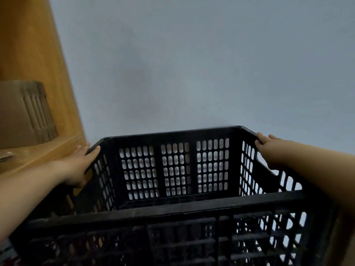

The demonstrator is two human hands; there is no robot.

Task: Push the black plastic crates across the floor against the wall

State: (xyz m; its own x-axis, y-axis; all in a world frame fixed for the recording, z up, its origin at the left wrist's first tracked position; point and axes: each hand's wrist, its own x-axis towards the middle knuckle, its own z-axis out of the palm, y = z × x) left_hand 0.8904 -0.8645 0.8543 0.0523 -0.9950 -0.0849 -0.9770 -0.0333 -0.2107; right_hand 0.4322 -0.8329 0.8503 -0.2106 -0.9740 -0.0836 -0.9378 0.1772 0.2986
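A black plastic crate point(176, 166) with slotted walls fills the lower half of the head view, its open top facing me. Its far rim lies close to the pale grey wall point(192, 64). My left hand point(80, 162) grips the crate's left rim near the far left corner, thumb inside. My right hand point(269, 148) holds the right rim near the far right corner, fingers curled over the edge. The crate's near wall is blurred and close to the camera. The floor under the crate is hidden.
A wooden shelf unit point(32, 54) stands at the left, right beside the crate's left side. A cardboard box point(21, 114) sits on its lower board. The pale wall runs behind the crate and on to the right.
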